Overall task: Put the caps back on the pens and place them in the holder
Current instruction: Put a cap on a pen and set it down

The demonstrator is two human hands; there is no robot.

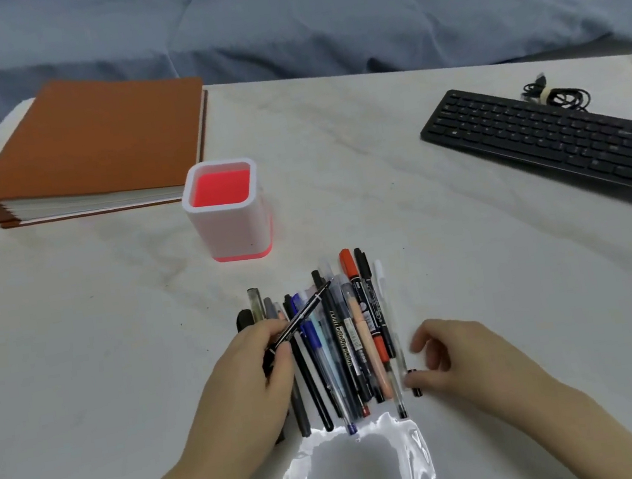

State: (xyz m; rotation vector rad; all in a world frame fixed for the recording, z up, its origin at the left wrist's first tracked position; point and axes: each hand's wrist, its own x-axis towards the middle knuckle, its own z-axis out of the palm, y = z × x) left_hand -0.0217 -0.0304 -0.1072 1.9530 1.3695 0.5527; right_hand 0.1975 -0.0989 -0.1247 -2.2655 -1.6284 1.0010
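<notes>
Broadly, a white-covered table [378,173] fills the view. A brown album [98,148] lies at its far left, and a black keyboard [552,141] runs off the right edge. The white holder [230,233], pink inside, stands upright near the album's corner with nothing visible in it. Nearer, a row of pens [355,339] lies side by side, their near ends by a shiny clear plastic sleeve [359,472]. The left hand [244,379] covers the leftmost pens, and its curled fingers pinch a thin black pen [304,315] tilted above the row. The right hand [461,357] is loosely curled and motion-blurred, with its thumb tip at a small black cap [416,387] on the table. I cannot tell whether it grips the cap.
</notes>
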